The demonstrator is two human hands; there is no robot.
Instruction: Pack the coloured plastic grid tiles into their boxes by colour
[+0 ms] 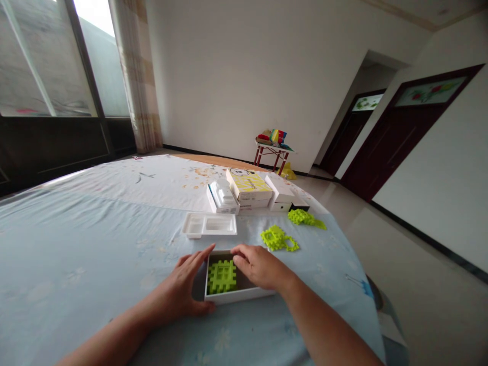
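A shallow white box (240, 296) lies in front of me on the tablecloth. In its left part sits a green square plastic building piece (222, 277) with notched edges. My left hand (186, 282) spans the box's left end, thumb at the near corner and fingers at the far corner, gripping it. Over the box's right part is my right hand (261, 265), its fingers bent near the far rim and its thumb inside the box. Whether it pinches anything is hidden. Beyond the right hand lie more green building pieces (275, 238).
Behind the box is a white plastic tray (210, 224). Farther back stand a yellow-and-white box (249, 184), an open box with white trays (223, 195) and a white box (280, 190). Another green cluster (302, 217) lies near the table's right edge.
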